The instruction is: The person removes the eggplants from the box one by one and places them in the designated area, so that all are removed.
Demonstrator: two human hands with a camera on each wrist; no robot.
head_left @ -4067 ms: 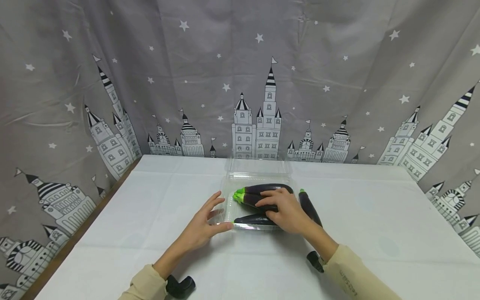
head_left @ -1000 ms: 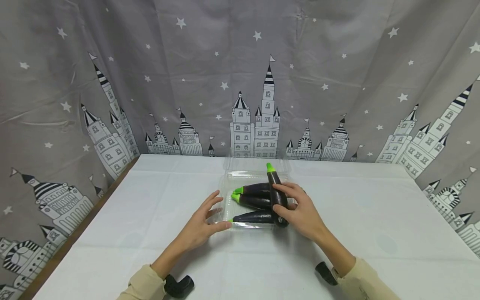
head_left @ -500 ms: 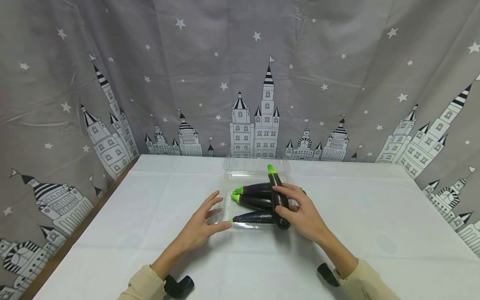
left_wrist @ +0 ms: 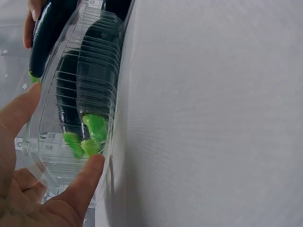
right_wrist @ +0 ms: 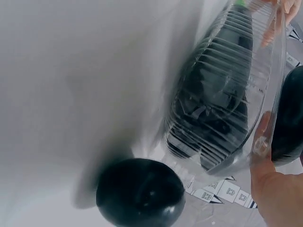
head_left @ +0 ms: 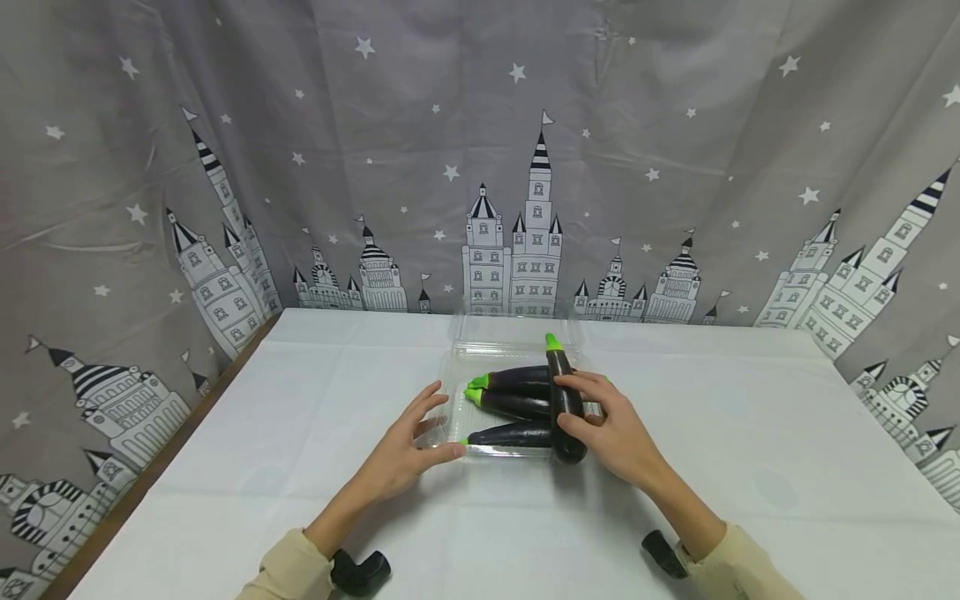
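Note:
A clear plastic clamshell container [head_left: 456,421] lies open on the table with several dark eggplants [head_left: 513,434] inside, green caps toward the left. My right hand [head_left: 611,425] grips one eggplant [head_left: 566,408] between thumb and fingers, its green cap pointing away, above the container's right side. Another eggplant [right_wrist: 139,194] lies on the table outside the container; in the head view my right hand hides most of it. My left hand [head_left: 405,454] is spread at the container's left corner; the thumb [left_wrist: 87,177] touches its near side and a finger touches the rim.
A white cloth [head_left: 750,433] covers the table. Behind the container's raised clear lid [head_left: 517,333] hangs a grey curtain [head_left: 420,117] printed with castles. A black wrist mount [head_left: 360,573] sits at the left wrist and another [head_left: 663,554] at the right.
About four seconds ago my right hand lay over the eggplants in the container. Now it holds one eggplant crosswise and has shifted slightly right. The left hand has stayed in place.

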